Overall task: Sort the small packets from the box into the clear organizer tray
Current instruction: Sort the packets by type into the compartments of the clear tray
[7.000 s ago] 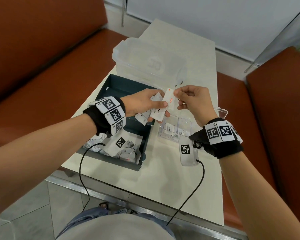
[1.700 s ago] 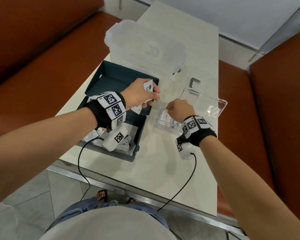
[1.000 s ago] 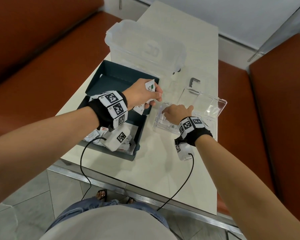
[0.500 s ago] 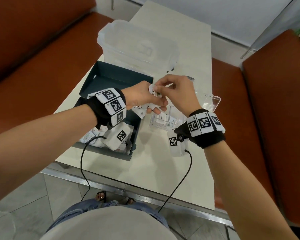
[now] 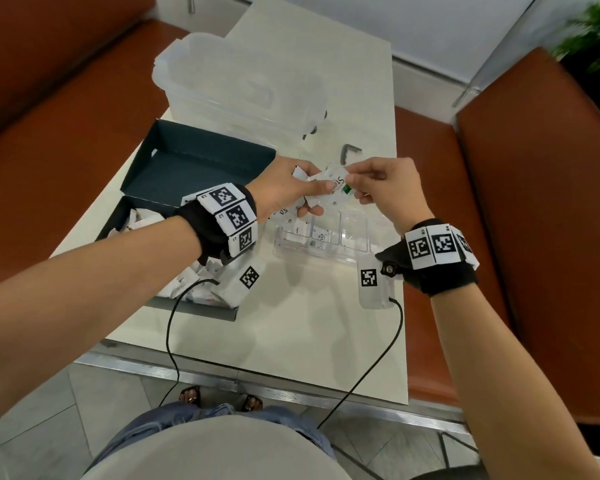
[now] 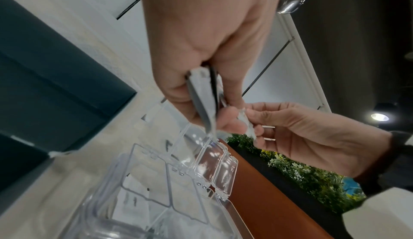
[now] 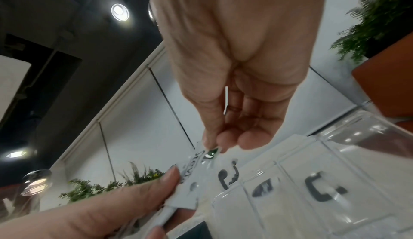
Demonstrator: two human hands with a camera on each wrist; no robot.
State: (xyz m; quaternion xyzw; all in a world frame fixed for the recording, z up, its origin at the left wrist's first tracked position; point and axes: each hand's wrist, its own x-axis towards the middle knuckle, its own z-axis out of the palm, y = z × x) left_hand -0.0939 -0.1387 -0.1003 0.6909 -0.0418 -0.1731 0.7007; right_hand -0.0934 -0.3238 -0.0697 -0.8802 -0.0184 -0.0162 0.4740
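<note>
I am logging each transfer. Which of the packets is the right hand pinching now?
The right hand pinches the top packet, with the green mark; the other packets stay in the left hand.

I read "Ste…" on top packet (image 5: 338,184) w/ green mark, "via" on tray packet (image 5: 321,239), wrist tags unreadable.
</note>
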